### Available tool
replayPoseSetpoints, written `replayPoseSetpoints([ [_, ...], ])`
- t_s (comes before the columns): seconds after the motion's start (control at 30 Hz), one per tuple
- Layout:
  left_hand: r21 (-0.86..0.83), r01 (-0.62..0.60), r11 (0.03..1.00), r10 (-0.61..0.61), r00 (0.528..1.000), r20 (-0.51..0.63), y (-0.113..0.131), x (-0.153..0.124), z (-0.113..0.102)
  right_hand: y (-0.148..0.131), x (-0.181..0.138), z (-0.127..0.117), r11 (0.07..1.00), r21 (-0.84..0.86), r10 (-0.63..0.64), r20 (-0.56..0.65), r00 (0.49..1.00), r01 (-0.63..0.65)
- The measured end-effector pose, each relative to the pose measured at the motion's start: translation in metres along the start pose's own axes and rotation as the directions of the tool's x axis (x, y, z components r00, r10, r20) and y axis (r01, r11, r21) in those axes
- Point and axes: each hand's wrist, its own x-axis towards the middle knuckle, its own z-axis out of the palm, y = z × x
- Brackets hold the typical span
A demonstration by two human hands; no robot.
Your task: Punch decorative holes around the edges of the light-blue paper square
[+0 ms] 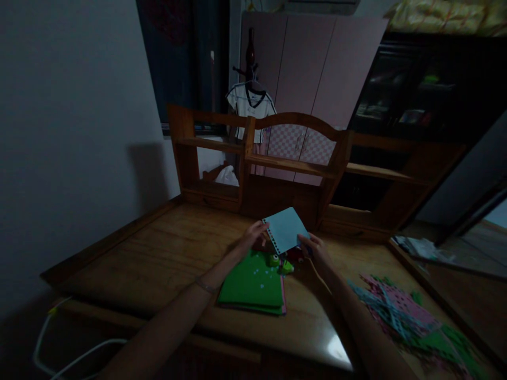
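Note:
A light blue paper sheet (287, 229) is held up over the table between both hands. A row of small punched holes runs down its left edge. My left hand (255, 233) grips the left corner of the sheet with its fingers. My right hand (316, 248) pinches the right corner, thumb on top. Below the sheet lies a stack of green sheets (251, 285) with a pink edge showing under it. Small pale cut-outs are scattered on the green. Two small green objects (287, 267), perhaps paper punches, sit at the stack's upper right. Something dark red beside them is partly hidden.
A pile of pink, blue and green punched paper strips (404, 311) covers the table's right side. A wooden shelf unit (293, 164) stands along the back edge of the wooden table (158, 253). A white cable (87, 351) hangs at the lower left.

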Motion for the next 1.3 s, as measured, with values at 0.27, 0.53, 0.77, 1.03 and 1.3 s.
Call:
replayPoseSetpoints([
  [0.27,0.429,-0.154,0.890,0.120,0.987,0.106,-0.006,-0.012,0.010,-0.005,-0.004,0.004,0.999,0.020,-0.038,0.018,0.999,0.038],
  [0.53,0.438,-0.134,0.889,0.078,0.987,0.144,-0.005,-0.013,0.011,-0.001,0.000,0.000,0.999,0.041,-0.007,-0.018,1.000,0.008],
  [0.77,0.479,-0.148,0.865,0.084,0.985,0.151,-0.007,-0.015,0.011,0.000,-0.001,0.002,0.999,-0.018,0.026,-0.033,0.999,-0.027],
  [1.03,0.495,-0.167,0.853,0.100,0.982,0.159,-0.008,-0.015,0.010,-0.005,-0.006,0.004,0.998,-0.055,-0.010,-0.049,0.999,0.007],
  [1.3,0.507,-0.170,0.845,0.110,0.983,0.147,-0.009,-0.014,0.010,0.001,-0.001,-0.002,0.999,-0.040,-0.010,-0.052,0.999,0.008],
])
